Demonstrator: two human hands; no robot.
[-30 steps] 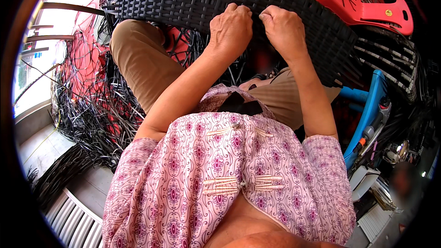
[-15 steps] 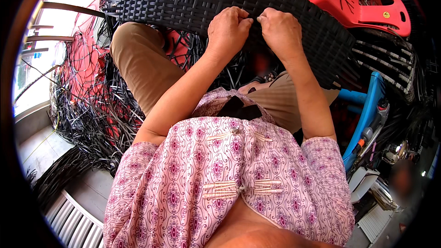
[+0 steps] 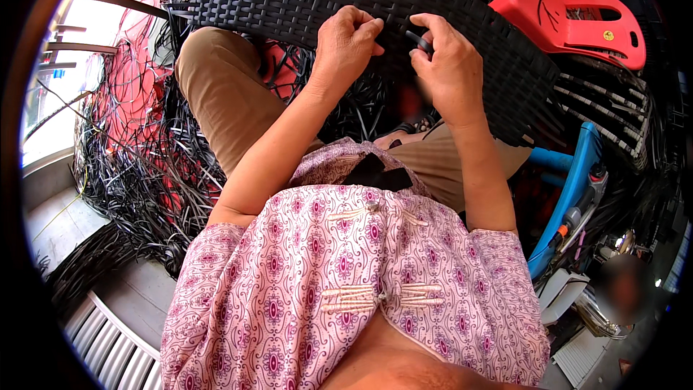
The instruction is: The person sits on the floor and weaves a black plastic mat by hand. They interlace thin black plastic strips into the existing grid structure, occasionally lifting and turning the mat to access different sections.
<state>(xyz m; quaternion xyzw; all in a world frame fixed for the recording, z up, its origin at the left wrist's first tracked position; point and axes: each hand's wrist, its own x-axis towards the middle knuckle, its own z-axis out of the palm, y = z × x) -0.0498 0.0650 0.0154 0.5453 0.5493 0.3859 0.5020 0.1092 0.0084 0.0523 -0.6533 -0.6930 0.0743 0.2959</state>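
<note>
A black woven panel [image 3: 289,0] of flat plastic strips lies across in front of me, above my knees. At its near edge my left hand [image 3: 345,47] is closed, thumb and forefinger brought together; what is between them is hidden against the dark weave. Just to the right, my right hand [image 3: 451,61] has its fingers curled around a short curved black strip [image 3: 421,41], which shows between thumb and forefinger. Both hands are close to the middle of the panel's near edge.
Tangled black strips [image 3: 155,188] lie in a heap at my left on red sheeting. A red plastic chair [image 3: 570,18] stands at the far right. Nearer on the right are a blue plastic seat [image 3: 570,195] with tools beside it. A white slatted piece [image 3: 115,350] is at the lower left.
My hands have drawn slightly apart, the left one a little leftward. The right hand has turned and its fingers have loosened, so a curved black strip now shows in it.
</note>
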